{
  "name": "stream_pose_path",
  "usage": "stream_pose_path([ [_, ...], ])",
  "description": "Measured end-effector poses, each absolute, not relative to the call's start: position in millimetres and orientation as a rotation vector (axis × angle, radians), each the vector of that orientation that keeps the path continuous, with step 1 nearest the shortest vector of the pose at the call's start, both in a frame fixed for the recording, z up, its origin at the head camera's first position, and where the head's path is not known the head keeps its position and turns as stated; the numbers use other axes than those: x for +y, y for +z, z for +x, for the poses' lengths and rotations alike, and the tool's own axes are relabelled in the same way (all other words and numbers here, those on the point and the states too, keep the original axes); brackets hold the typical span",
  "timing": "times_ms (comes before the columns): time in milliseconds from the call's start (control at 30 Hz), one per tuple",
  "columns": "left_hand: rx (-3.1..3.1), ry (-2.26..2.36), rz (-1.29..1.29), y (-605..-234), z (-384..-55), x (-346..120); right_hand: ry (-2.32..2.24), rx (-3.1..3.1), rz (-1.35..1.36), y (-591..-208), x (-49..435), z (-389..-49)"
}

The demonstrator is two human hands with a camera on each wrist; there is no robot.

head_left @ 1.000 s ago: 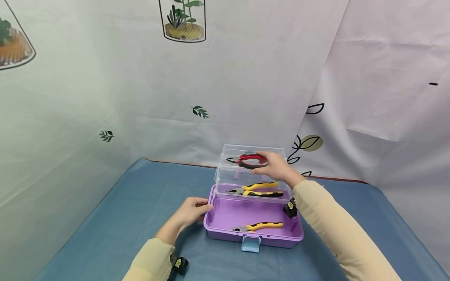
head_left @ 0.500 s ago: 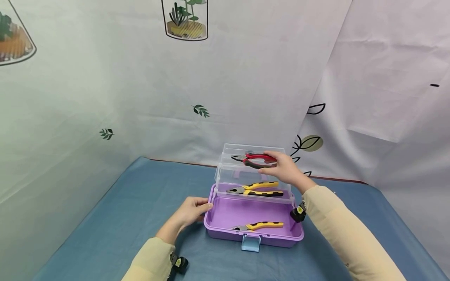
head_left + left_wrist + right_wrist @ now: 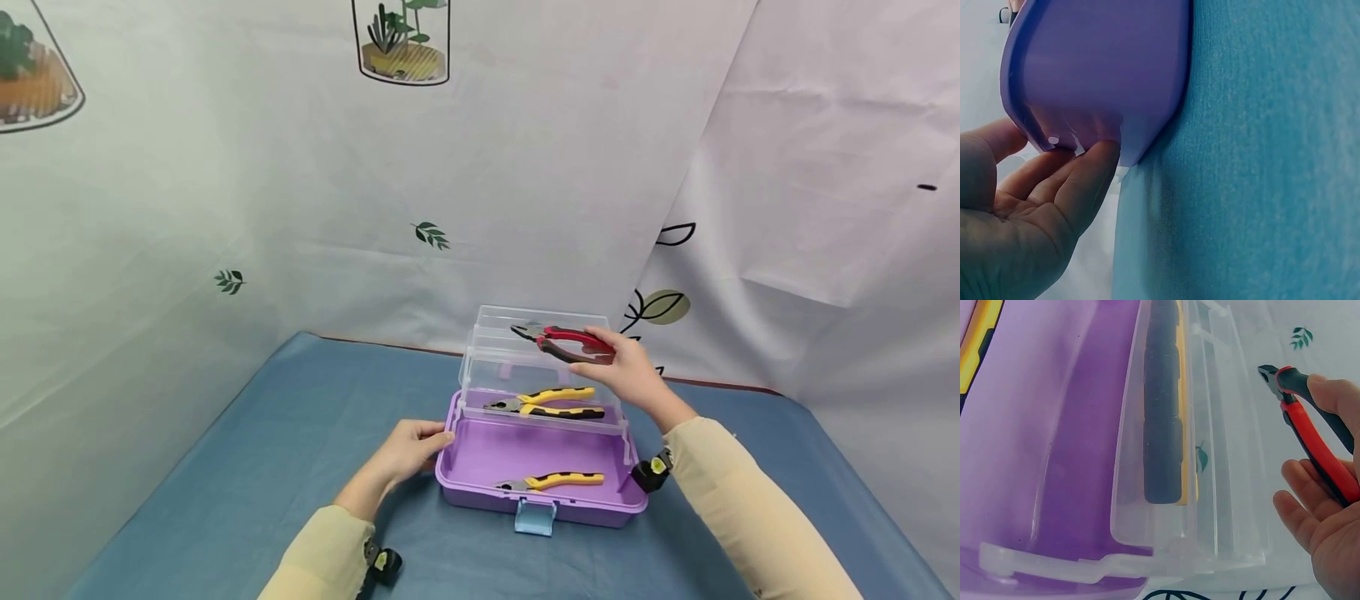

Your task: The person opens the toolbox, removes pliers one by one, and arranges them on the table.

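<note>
My right hand (image 3: 630, 371) grips red-and-black pliers (image 3: 553, 333) by the handles, holding them up over the clear trays (image 3: 517, 375) with their jaws towards the left. In the right wrist view the thumb lies along one handle. My left hand (image 3: 405, 454) pinches the left end of the purple toolbox (image 3: 540, 450), thumb on the rim and fingers against the outer wall (image 3: 1097, 62). Yellow-and-black pliers (image 3: 562, 412) lie in the lower clear tray. Another pair of yellow-and-black pliers (image 3: 566, 478) lies at the front of the toolbox floor, partly hidden by the front wall.
The toolbox stands on a blue cloth-covered table (image 3: 337, 400), its light-blue latch (image 3: 536, 517) hanging at the front. A pale printed curtain (image 3: 525, 167) rises behind the table. Clear hinge arms (image 3: 1054, 565) run along the toolbox's right end.
My right hand has carried the red-and-black pliers to the right, and their jaws have tilted up slightly. My left hand keeps its hold on the toolbox.
</note>
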State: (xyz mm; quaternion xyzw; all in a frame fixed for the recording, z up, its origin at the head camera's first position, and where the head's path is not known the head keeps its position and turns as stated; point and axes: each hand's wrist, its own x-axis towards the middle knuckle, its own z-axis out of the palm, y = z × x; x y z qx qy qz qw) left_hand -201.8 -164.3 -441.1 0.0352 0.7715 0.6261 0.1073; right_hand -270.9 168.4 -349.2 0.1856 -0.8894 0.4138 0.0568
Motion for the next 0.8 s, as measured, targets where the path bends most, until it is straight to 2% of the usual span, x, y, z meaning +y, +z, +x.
stream_pose_path([
  [800, 2.291, 1.835, 0.123, -440, -197, -163, 1.329, -2.619, 0.389, -367, 193, -248],
])
